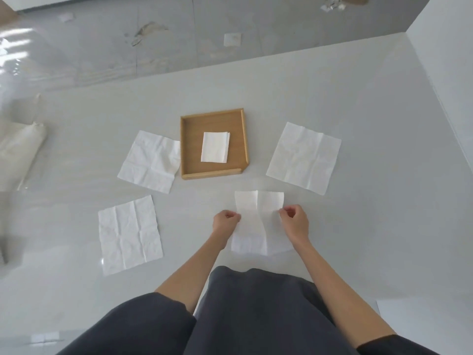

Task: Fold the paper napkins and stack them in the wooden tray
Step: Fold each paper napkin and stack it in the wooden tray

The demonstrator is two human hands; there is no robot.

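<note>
A wooden tray sits on the white table, and one folded napkin lies flat inside it. In front of the tray, a white paper napkin is held by both sides. My left hand pinches its left edge and my right hand pinches its right edge. The far part of this napkin lifts off the table, with a crease down its middle. Three unfolded napkins lie flat: one left of the tray, one at the near left, one right of the tray.
The white table ends at a far edge with grey floor beyond. A white wall runs along the right side. A pale cushion-like object lies at the left. A white sheet corner shows at the near right.
</note>
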